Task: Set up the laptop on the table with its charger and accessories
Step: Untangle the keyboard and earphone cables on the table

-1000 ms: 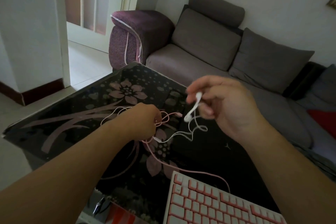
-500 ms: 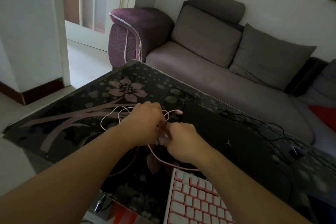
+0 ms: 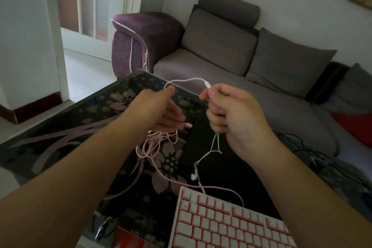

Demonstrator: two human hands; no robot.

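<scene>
1. A pink-and-white keyboard (image 3: 227,221) lies at the near edge of the dark floral glass table (image 3: 60,139), with a pink cable (image 3: 181,182) running from it to a loose coil.
2. The closed black laptop (image 3: 203,147) lies flat just beyond the keyboard, partly hidden by the hands.
3. The right hand (image 3: 235,115) is curled round white earphones (image 3: 194,175), whose cord hangs down to an earbud above the keyboard.
4. The left hand (image 3: 161,110) pinches the same white cord where it loops across; the pink coil hangs just below it.
5. A black charger cable (image 3: 298,143) trails at the right.
6. A grey sofa (image 3: 231,60) stands behind the table.
</scene>
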